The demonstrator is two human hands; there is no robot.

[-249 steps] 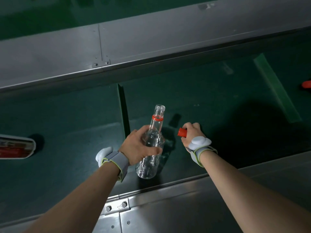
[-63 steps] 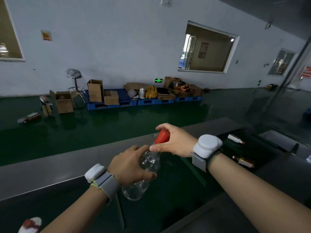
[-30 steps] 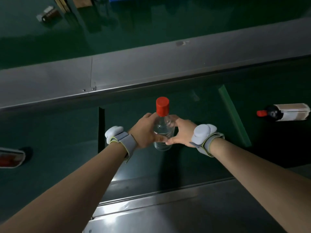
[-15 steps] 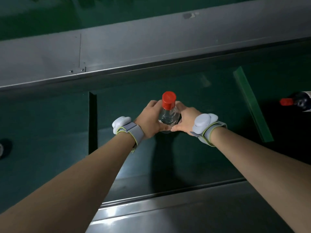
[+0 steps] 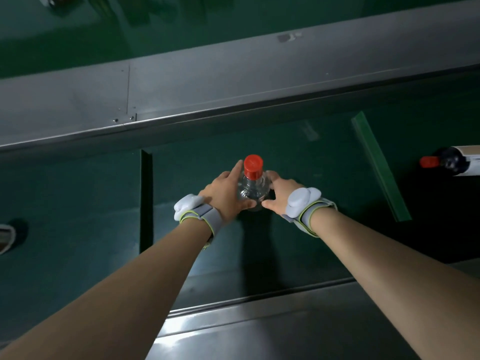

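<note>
A clear bottle [image 5: 253, 189] with a red cap [image 5: 253, 166] stands upright on the dark green conveyor belt [image 5: 324, 178]. My left hand [image 5: 223, 196] holds its left side, thumb on the near side and index finger straight beside the cap. From the right, my right hand [image 5: 281, 193] holds the bottle with its fingers curved over the shoulder and its thumb low in front. A small dark gap shows between the right palm and the glass. Both wrists wear grey bands with white sensor pods.
A dark wine bottle [image 5: 452, 163] with a red capsule lies on the belt at the right edge. Part of another labelled item [image 5: 5, 237] shows at the left edge. Belt cleats [image 5: 379, 167] cross the belt. Steel side rails run along the far side [image 5: 233, 81] and the near side [image 5: 285, 331].
The uncapped bottle was capped in the air, then set upright on the belt. Since half a second ago my fingers have loosened slightly and the left index finger has straightened.
</note>
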